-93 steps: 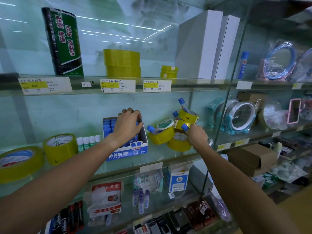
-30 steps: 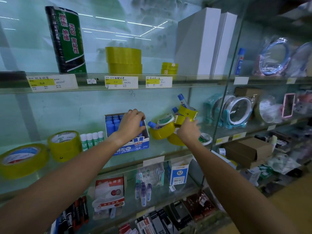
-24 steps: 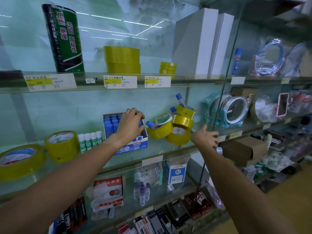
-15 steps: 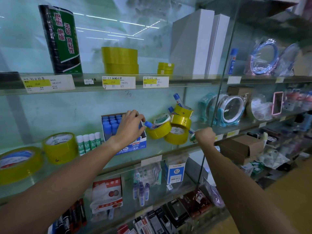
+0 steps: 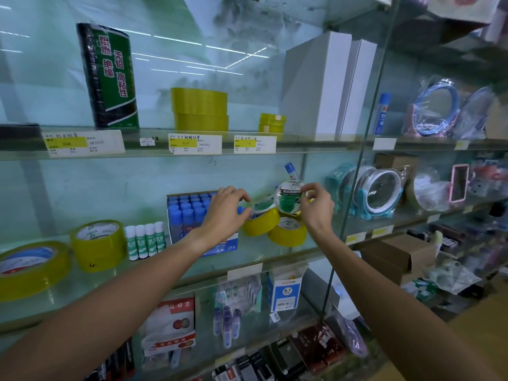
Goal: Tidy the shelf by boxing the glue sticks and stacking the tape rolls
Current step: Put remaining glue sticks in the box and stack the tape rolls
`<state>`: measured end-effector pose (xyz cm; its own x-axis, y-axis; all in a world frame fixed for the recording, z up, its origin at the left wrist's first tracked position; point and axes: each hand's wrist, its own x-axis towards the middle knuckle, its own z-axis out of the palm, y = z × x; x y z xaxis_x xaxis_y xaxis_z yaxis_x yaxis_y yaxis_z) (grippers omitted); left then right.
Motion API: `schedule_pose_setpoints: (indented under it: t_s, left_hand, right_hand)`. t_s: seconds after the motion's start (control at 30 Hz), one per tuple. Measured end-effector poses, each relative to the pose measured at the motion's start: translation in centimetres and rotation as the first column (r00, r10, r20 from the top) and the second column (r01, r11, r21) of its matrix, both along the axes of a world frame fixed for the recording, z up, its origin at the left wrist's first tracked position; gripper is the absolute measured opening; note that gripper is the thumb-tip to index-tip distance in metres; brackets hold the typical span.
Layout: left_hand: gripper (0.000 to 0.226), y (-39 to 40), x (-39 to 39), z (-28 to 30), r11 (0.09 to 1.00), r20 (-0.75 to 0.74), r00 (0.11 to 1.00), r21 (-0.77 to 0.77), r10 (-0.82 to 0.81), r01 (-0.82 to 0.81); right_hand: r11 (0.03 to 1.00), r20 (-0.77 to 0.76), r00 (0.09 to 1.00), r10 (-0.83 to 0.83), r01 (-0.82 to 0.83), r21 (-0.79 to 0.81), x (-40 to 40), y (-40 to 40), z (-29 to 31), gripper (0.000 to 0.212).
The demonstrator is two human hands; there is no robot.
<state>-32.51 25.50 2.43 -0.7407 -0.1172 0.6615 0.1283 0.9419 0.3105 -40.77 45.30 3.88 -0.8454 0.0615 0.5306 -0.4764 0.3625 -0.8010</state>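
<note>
Now, on the head view, my right hand (image 5: pixel 316 209) has come back up pinching a clear tape roll (image 5: pixel 289 200) above the yellow rolls (image 5: pixel 287 232), while my left hand (image 5: pixel 224 213), fingers curled, touches one beside the glue box (image 5: pixel 192 215), so stacking is underway.

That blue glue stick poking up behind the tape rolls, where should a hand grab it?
Probably by its blue cap end, coming from above. The glue stick leans tilted with only its top clear; its lower body is hidden behind the clear tape roll held by the right hand and the yellow tape rolls.
</note>
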Motion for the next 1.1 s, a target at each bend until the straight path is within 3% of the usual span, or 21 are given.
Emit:
schedule_pose_setpoints:
  t_s: [0.17, 0.33, 0.5, 0.67, 0.8, 1.1]
  left_hand:
    - [0.057, -0.1, 1.0, 0.5, 0.979, 0.009, 0.999, 0.198, 0.044, -0.045]
    - [0.094, -2.1, 3.8, 0.6, 0.949, -0.044, 0.986, 0.283, 0.158, -0.140]
    - [0.086, -6.1, 7.9, 0.3, 0.933, -0.122, 0.960, 0.296, 0.251, -0.207]
    - [0.096, -10.2, 12.8, -0.1, 0.885, -0.192, 0.901, 0.348, 0.389, -0.308]
    - [0.103, -13.9, 17.0, -0.2, 0.840, -0.211, 0.857, 0.406, 0.469, -0.360]
    - [0.093, -22.8, 27.0, -1.1, 0.753, -0.207, 0.754, 0.416, 0.624, -0.509]
  right_hand:
    - [0.966, -0.019, 0.970, 0.244, -0.245, -0.081, 1.4, -4.6, 0.9, 0.021]
    - [0.905, 0.021, 0.911, 0.411, -0.405, -0.130, 3.8, -9.5, 1.6, 0.024]
    - [0.846, 0.073, 0.847, 0.526, -0.514, -0.140, 7.4, -15.0, 2.0, 0.026]
    - [0.777, 0.105, 0.771, 0.628, -0.613, -0.143, 12.3, -20.8, 2.1, 0.032]
    - [0.709, 0.160, 0.691, 0.705, -0.684, -0.172, 16.1, -25.7, 1.9, 0.037]
    - [0.562, 0.267, 0.500, 0.824, -0.781, -0.273, 25.0, -35.7, 0.9, 0.031]
